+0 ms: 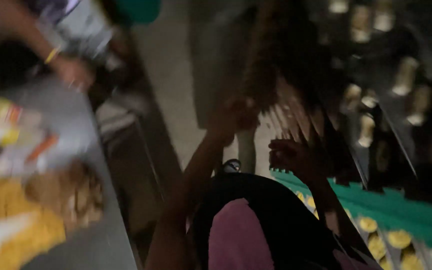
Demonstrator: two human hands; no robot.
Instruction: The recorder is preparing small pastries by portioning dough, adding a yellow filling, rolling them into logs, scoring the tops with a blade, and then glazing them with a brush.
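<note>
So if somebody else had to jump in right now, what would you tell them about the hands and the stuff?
Left hand: raised, at the lower edge of a dark brown bundle of thin sticks; too blurred to tell if it grips.
Right hand: fingers curled just under the sticks' pale ends; grip unclear.
Nearby: a green strip with round yellow pieces below it on the right. Another person's hand is over a grey table on the left.
Done and left: cannot be judged, the picture is dim and blurred.

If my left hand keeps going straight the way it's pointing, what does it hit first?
Probably the bundle of thin sticks: the left hand already reaches up to its lower edge. The picture is dark and blurred, so depth is uncertain.
</note>
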